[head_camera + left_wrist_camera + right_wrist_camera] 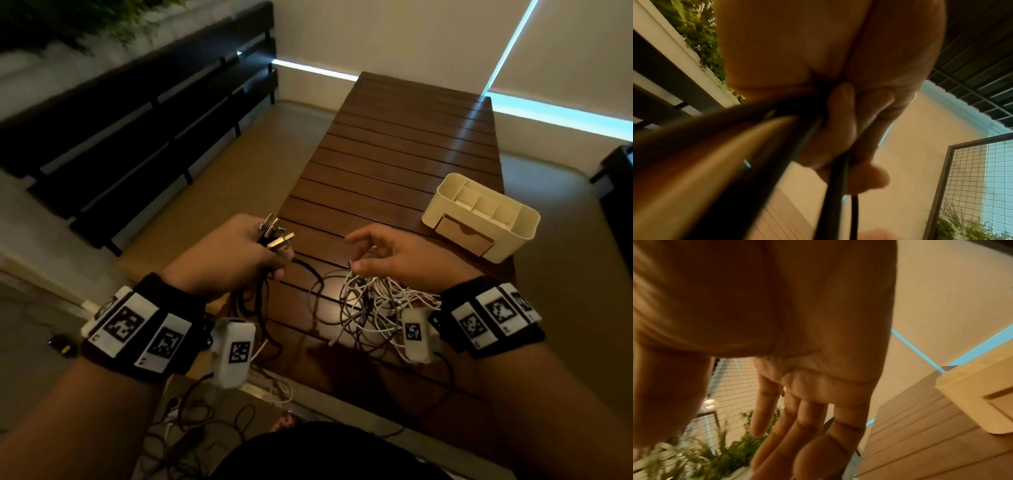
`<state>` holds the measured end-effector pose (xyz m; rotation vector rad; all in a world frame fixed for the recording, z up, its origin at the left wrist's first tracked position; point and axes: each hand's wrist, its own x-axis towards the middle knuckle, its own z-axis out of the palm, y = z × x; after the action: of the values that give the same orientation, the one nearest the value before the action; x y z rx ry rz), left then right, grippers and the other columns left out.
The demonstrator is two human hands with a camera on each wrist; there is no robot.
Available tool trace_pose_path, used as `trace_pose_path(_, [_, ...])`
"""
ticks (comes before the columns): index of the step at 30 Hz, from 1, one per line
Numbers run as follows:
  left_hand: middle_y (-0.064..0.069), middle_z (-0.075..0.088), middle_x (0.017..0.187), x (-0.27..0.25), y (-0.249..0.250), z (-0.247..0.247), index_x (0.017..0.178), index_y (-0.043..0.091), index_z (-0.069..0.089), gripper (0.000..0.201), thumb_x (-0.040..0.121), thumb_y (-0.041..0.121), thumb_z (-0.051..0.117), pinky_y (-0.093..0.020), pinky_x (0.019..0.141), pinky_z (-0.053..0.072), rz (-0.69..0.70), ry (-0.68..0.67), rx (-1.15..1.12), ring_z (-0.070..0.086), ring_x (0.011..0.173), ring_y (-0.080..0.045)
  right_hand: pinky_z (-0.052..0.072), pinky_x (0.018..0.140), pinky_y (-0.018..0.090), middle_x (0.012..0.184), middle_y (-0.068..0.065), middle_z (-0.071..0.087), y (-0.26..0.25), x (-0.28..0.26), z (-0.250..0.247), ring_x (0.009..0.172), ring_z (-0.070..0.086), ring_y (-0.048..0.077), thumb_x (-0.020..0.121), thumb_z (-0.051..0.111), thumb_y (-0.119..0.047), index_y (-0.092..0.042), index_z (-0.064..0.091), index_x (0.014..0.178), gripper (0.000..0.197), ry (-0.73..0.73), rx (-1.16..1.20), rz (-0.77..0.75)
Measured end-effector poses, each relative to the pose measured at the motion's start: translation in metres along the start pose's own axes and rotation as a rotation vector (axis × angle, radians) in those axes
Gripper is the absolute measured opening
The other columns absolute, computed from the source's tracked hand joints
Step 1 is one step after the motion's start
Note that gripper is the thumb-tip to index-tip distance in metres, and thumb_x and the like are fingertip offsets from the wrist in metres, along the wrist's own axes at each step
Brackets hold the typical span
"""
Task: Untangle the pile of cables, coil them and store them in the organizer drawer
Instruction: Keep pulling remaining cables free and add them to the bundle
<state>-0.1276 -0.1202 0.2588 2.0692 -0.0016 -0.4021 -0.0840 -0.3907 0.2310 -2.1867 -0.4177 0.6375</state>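
Observation:
My left hand (239, 253) grips a bundle of black cables (263, 308) near their metal plug ends (275, 233), held above the table's left edge. In the left wrist view my curled fingers (840, 123) close round the black cables (836, 194). A tangle of white cables (373, 308) lies on the wooden table (394, 144) just under my right hand (387, 253). That hand hovers with fingers relaxed and spread, holding nothing; the right wrist view shows its straight fingers (807, 426). The cream organizer (483, 219) with its shut drawer (466, 234) stands at the right.
More cables (205, 418) trail on the floor below the table's near edge. A dark slatted bench (137, 120) stands at the left. The table's far half holds nothing. The organizer (978, 399) is close to my right hand.

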Motion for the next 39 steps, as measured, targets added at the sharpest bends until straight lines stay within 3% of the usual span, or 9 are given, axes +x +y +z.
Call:
trace_pose_path(5, [-0.003,0.064,0.063,-0.012,-0.004,0.005,0.093,0.002,0.065,0.01,0.096,0.012,0.063,-0.029,0.049,0.035,-0.023,-0.073,-0.133,0.045,0.054,-0.02,0.055,0.084,0.025,0.098,-0.007,0.074,-0.037,-0.002,0.031,0.087,0.07,0.001,0.094,0.062,-0.043,-0.035,0.06,0.116,0.024,-0.244,-0.033,-0.056])
trace_pose_path(9, [-0.006,0.066,0.066,-0.012,-0.006,0.008,0.1,-0.002,0.063,0.015,0.096,0.012,0.063,-0.026,0.047,0.033,-0.045,-0.08,-0.225,0.043,0.052,-0.017,0.042,0.059,0.01,0.08,-0.006,0.072,-0.04,0.004,0.044,0.063,0.059,-0.007,0.097,0.06,-0.039,-0.023,0.067,0.102,0.019,-0.193,-0.141,-0.086])
trace_pose_path(15, [-0.011,0.076,0.084,0.006,-0.021,0.004,0.093,0.008,0.059,0.006,0.098,0.01,0.061,-0.03,0.05,0.035,-0.06,0.211,-0.212,0.043,0.045,-0.009,0.049,0.076,0.033,0.076,0.0,0.073,-0.023,0.011,0.047,0.068,0.067,0.013,0.098,0.06,-0.035,-0.01,0.07,0.097,0.027,-0.321,-0.133,0.083])
trace_pose_path(20, [-0.012,0.071,0.079,0.015,-0.026,0.001,0.1,0.007,0.058,0.005,0.1,0.012,0.057,-0.025,0.05,0.038,-0.021,0.239,-0.371,0.041,0.046,-0.008,0.053,0.078,0.031,0.086,-0.002,0.078,0.005,0.011,0.061,0.078,0.075,0.014,0.092,0.067,-0.043,-0.012,0.072,0.105,0.034,-0.604,-0.327,0.279])
trace_pose_path(24, [-0.008,0.064,0.073,0.017,-0.023,0.018,0.108,0.002,0.058,0.014,0.1,0.014,0.057,-0.022,0.05,0.04,0.049,0.203,-0.497,0.042,0.05,-0.009,0.047,0.09,0.031,0.117,-0.012,0.069,0.011,0.015,0.053,0.108,0.064,0.01,0.073,0.077,-0.064,-0.031,0.046,0.142,0.083,-0.392,-0.393,0.281])
trace_pose_path(27, [-0.006,0.059,0.068,0.01,-0.011,0.039,0.107,0.001,0.057,0.012,0.1,0.011,0.056,-0.019,0.047,0.038,0.112,0.107,-0.602,0.039,0.046,-0.007,0.039,0.1,0.029,0.144,-0.019,0.046,0.001,0.012,0.052,0.126,0.047,0.006,0.072,0.082,-0.056,-0.046,0.027,0.151,0.097,-0.27,-0.185,0.13])
trace_pose_path(31, [-0.006,0.054,0.068,0.0,0.015,0.05,0.108,0.001,0.055,0.017,0.096,0.013,0.056,-0.017,0.046,0.035,0.204,0.035,-0.738,0.037,0.043,-0.005,0.036,0.114,0.039,0.149,-0.018,0.041,-0.016,0.014,0.072,0.133,0.042,0.006,0.08,0.077,-0.05,-0.056,0.048,0.129,0.057,-0.304,0.01,-0.087])
trace_pose_path(35, [-0.002,0.056,0.069,0.003,0.022,0.045,0.106,0.004,0.056,0.012,0.098,0.012,0.055,-0.019,0.048,0.034,0.205,0.075,-0.756,0.038,0.046,-0.005,0.048,0.098,0.036,0.104,-0.022,0.07,-0.021,0.019,0.081,0.101,0.065,0.005,0.092,0.06,-0.054,-0.041,0.07,0.105,0.02,-0.271,0.037,-0.057])
trace_pose_path(39, [0.001,0.053,0.08,0.003,0.014,0.041,0.128,0.0,0.055,0.039,0.092,0.013,0.057,-0.022,0.059,0.042,0.123,0.044,-0.922,0.046,0.06,-0.007,0.053,0.089,0.039,0.094,-0.004,0.078,-0.017,0.015,0.085,0.088,0.072,0.017,0.103,0.043,-0.048,-0.019,0.072,0.086,0.045,-0.375,0.173,0.047])
